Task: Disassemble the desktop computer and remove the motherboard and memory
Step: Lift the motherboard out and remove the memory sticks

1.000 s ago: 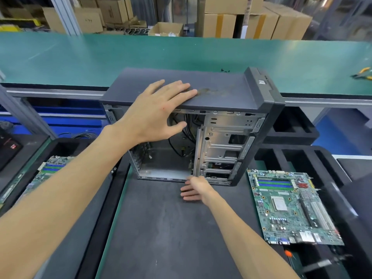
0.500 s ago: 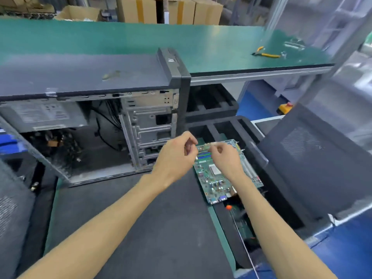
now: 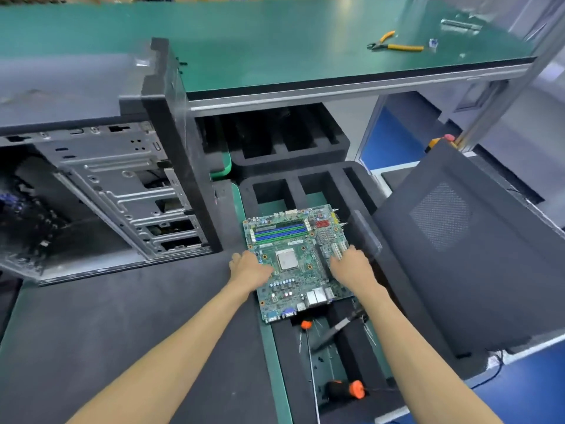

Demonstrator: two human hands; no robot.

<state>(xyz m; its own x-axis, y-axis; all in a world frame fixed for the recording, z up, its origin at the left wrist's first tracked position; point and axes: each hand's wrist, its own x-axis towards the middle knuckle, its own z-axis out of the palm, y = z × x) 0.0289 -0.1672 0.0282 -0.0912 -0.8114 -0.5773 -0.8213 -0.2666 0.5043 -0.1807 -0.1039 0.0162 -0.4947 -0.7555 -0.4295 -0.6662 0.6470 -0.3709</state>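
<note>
The green motherboard lies on a black foam tray right of the work mat, with its blue and green memory slots at the far end. My left hand grips the board's left edge. My right hand grips its right edge. Their fingertips are hidden under the board's sides. The open grey computer case stands to the left with its side off, showing bare drive bays and loose cables inside.
The case's dark side panel leans at the right. Black foam trays sit behind the board. Orange-handled screwdrivers lie in the near tray. Yellow pliers rest on the raised green shelf.
The view swung right from the case to the motherboard. Both hands left the case, reached the board's far end near the memory slots, then drew back to its left and right edges.
</note>
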